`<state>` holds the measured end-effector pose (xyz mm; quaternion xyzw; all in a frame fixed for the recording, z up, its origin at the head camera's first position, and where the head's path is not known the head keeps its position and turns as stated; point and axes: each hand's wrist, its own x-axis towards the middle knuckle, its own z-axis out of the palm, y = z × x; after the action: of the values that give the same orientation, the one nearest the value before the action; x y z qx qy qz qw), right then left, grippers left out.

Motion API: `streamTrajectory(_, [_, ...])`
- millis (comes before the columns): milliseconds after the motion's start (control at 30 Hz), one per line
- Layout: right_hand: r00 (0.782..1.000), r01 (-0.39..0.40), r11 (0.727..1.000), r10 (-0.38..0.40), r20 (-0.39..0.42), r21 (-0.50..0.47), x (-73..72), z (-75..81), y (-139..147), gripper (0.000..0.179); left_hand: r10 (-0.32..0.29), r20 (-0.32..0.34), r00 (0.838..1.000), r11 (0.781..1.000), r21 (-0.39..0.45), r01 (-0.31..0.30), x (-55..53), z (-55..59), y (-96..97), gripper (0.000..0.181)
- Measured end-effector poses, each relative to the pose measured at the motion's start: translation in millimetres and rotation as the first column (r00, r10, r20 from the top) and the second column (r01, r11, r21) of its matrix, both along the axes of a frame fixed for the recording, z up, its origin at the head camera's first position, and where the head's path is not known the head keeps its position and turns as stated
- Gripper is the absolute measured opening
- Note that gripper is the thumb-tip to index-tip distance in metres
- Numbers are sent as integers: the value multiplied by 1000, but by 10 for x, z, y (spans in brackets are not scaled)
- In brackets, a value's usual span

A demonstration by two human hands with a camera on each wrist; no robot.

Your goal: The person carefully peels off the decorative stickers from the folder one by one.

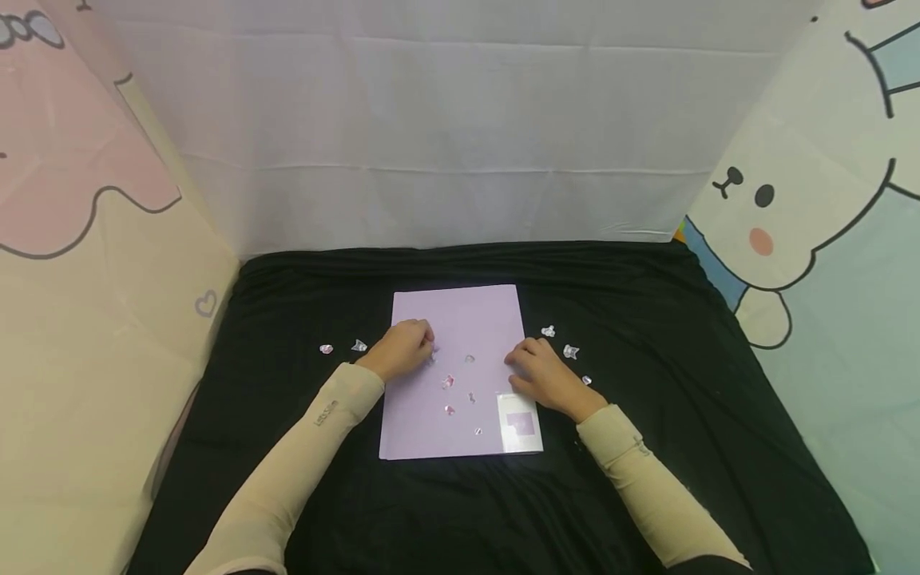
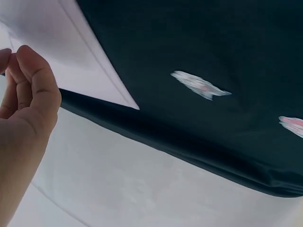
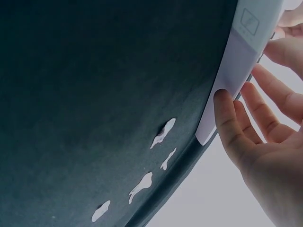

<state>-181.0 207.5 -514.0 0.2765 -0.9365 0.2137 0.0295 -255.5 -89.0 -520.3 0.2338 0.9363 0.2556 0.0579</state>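
A lilac folder (image 1: 460, 319) with a white label patch (image 1: 509, 441) at its lower right corner lies on black cloth. Several small shiny cut-out stickers, one being a pink-and-silver sticker (image 1: 448, 382), are scattered over its cover. My left hand (image 1: 402, 349) reaches over the folder's left part, thumb and fingertips pinched together at a small shiny sticker (image 1: 434, 355). In the left wrist view the curled fingers (image 2: 40, 78) hide most of what they hold. At the folder's right edge, my right hand (image 1: 549, 375) rests with loosely bent fingers (image 3: 229, 118) touching it, holding no sticker.
Left of the folder on the black cloth (image 1: 302, 303) lie a pinkish sticker (image 1: 327, 349) and a silver sticker (image 1: 359, 346). To the right lie several more, including a winged-looking silver sticker (image 1: 571, 351). A white fabric wall (image 1: 460, 144) rises behind, with printed panels either side.
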Motion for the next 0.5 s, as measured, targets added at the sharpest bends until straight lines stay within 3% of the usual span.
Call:
streamTrajectory(200, [1000,-1,1000,1,9,7,1,-9,3,26,62,55,997,998,3,-62,95,37,-359,5])
streamTrajectory(500, [1000,-6,1000,6,-16,11,-8,-13,20,27,157,100,983,987,-37,-154,244,24,-1106,7])
